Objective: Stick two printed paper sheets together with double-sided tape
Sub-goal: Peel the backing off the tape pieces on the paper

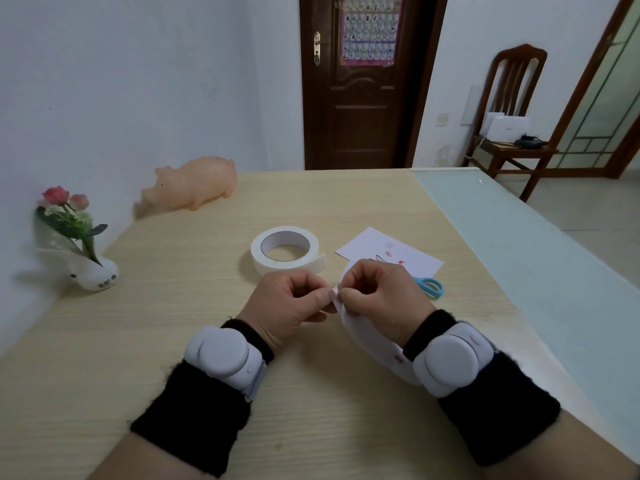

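I count 2 hands, 2 printed sheets, 1 roll, 1 pair of scissors. The left hand point(291, 303) and right hand point(377, 299) meet mid-table, fingers curled, and each thumb and forefinger pinches the same small white tab point(333, 292). I can't tell if it's tape or liner.

The tab sits at the edge of the second sheet point(367, 337), which is mostly covered by the right hand and wrist. The first sheet point(391, 252) lies flat on the table point(173, 323) just beyond the right hand. The tape roll point(284, 251) lies flat beside it, its loose end sticking out to the right. For the scissors point(429, 286), only the blue handle shows; the blades are behind the right hand.

There are 2 white wrist units point(225, 355), with no marking I can see. Also 1 pig toy point(194, 183), 1 vase point(93, 271) with flowers, 1 chair point(512, 98) and 1 door point(363, 98) with a poster point(370, 29).

The red prints on the sheets, the dark marks on the vase and the poster grid are all too small to read.
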Tool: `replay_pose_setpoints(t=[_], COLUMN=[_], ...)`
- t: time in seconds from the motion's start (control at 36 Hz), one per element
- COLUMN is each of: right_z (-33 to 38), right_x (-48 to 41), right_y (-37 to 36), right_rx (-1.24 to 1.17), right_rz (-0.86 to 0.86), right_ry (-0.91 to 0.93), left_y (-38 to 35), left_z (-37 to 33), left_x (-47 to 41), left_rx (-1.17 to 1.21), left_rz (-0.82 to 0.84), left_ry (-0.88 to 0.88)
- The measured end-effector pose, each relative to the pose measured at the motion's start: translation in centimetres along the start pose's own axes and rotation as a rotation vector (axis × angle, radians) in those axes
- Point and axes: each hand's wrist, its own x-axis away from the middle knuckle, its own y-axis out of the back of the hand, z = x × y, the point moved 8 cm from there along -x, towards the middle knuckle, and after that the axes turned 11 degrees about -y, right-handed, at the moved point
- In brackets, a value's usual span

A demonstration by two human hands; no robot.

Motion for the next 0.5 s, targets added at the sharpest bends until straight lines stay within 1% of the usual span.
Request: replay_pose_setpoints(t=[0.14,0.25,0.5], right_z=[0.61,0.85,1.11], right_x=[0.21,0.39,0.75], right_y=[0.06,0.12,0.16], right_rx=[-0.001,0.068,0.147], right_rz=[-0.045,-0.109,-0.178], right_ry=[0.090,0.146,0.202], left_y=[0.19,0.31,0.50], left_z=[0.22,0.46,0.55], left_x=[-0.06,-0.04,-0.07], left_rx=[0.052,0.082,0.096], left_rz=[-0.018,-0.033,-0.051], left_ry=[0.033,0.052,0.057])
